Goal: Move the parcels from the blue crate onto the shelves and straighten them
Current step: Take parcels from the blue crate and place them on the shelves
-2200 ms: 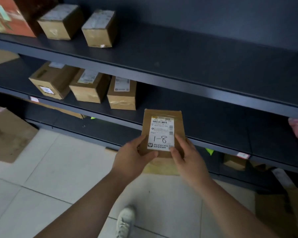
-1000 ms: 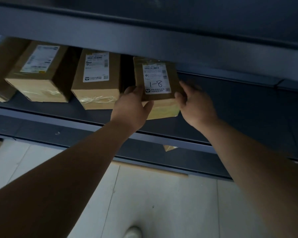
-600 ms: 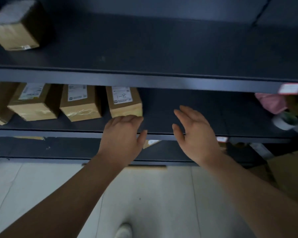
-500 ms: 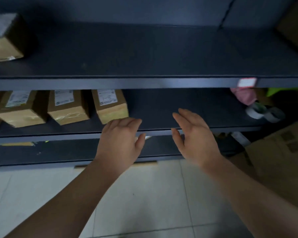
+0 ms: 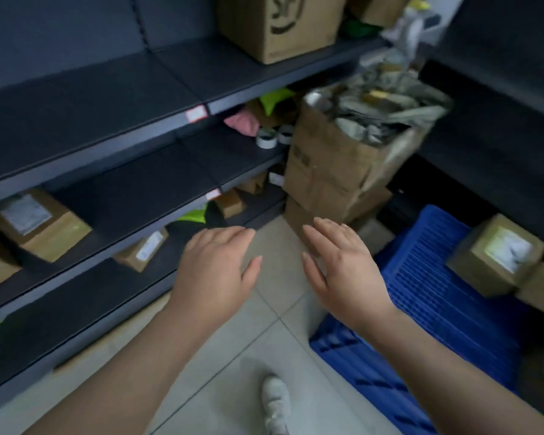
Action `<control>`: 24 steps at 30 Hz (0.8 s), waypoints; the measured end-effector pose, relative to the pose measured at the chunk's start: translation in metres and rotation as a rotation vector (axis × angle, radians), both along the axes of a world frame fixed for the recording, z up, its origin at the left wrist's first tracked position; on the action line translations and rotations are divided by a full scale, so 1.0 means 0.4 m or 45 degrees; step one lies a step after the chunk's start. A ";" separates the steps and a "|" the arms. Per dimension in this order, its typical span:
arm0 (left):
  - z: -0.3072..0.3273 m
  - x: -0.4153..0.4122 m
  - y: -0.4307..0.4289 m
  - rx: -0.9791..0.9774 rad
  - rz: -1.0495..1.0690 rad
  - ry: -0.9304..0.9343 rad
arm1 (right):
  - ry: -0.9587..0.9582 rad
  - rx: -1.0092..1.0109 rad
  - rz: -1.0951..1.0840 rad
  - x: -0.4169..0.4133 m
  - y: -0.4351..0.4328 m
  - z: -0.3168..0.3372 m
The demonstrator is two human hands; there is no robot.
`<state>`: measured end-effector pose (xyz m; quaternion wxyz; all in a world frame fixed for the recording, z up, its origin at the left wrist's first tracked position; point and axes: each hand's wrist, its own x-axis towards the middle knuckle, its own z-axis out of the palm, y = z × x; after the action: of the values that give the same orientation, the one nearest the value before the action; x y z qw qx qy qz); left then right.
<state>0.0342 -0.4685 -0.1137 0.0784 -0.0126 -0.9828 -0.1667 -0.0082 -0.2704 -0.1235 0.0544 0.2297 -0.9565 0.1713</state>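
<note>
Hands empty, my left hand (image 5: 215, 271) and right hand (image 5: 343, 271) spread flat, fingers straight, blue crate (image 5: 437, 296) beside my right, parcel (image 5: 496, 255) in it.

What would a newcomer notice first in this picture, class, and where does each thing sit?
Two empty hands fill the middle: the left hand and the right hand hover, fingers straight, over the tiled floor. At the lower right the bright blue crate stands out, with a labelled parcel at its right edge. Behind it a tall cardboard box overflows with crumpled grey wrapping, beside the dark shelves.
</note>
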 end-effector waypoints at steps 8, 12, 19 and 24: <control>0.092 0.077 0.372 -0.011 -0.400 -0.031 | -0.009 0.048 -0.388 0.229 0.399 0.084; 0.114 0.096 0.574 0.015 -0.570 0.023 | -0.048 0.075 -0.563 0.327 0.593 0.104; 0.104 0.130 0.980 0.009 -0.824 -0.002 | -0.079 0.030 -0.819 0.492 0.977 0.105; 0.093 0.167 1.272 -0.002 -0.932 -0.049 | -0.061 0.016 -0.956 0.578 1.237 0.088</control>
<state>0.1011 0.0405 -0.0767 -0.0050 -0.3602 -0.9146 -0.1833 0.2230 0.2243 -0.0883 0.0897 -0.1406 -0.9762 0.1388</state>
